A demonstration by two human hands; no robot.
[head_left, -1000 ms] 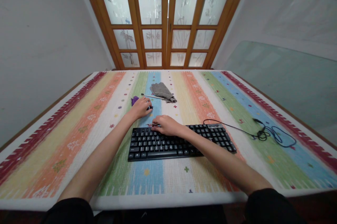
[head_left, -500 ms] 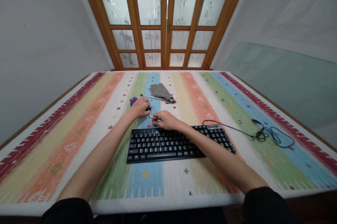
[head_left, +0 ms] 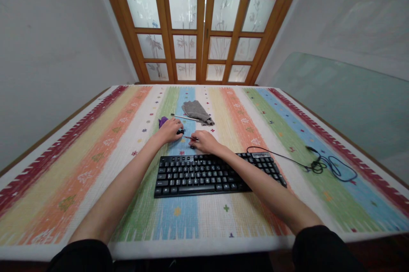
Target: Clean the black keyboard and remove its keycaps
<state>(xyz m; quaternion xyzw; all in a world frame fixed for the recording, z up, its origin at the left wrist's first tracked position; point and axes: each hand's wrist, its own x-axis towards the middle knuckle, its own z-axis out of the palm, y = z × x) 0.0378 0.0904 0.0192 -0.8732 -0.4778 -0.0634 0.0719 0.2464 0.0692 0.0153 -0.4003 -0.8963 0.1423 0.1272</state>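
My left hand (head_left: 171,130) is over the blue stripe beyond the keyboard, its fingers closed on a small black piece (head_left: 180,132) too small to name surely. Just right of it, my right hand (head_left: 204,141) pinches a thin, slim-tipped tool (head_left: 191,138); its tip points left toward the black piece. Whether the tip touches the piece I cannot tell. Below both hands lies a black keyboard (head_left: 198,178), its right part crossed by my right forearm. A purple cloth (head_left: 163,121) shows behind my left hand, partly hidden by it.
A grey cloth (head_left: 198,111) lies beyond my hands, with a thin brush-like stick (head_left: 183,117) against its near side. The keyboard's black cable (head_left: 316,165) is coiled at right. A striped cloth (head_left: 105,170) covers the table; wooden glass-paned doors (head_left: 204,33) stand behind.
My right hand has moved slightly right and away from me, lifting off the keyboard's back edge, and the tool's angle has shifted. My left hand has barely moved.
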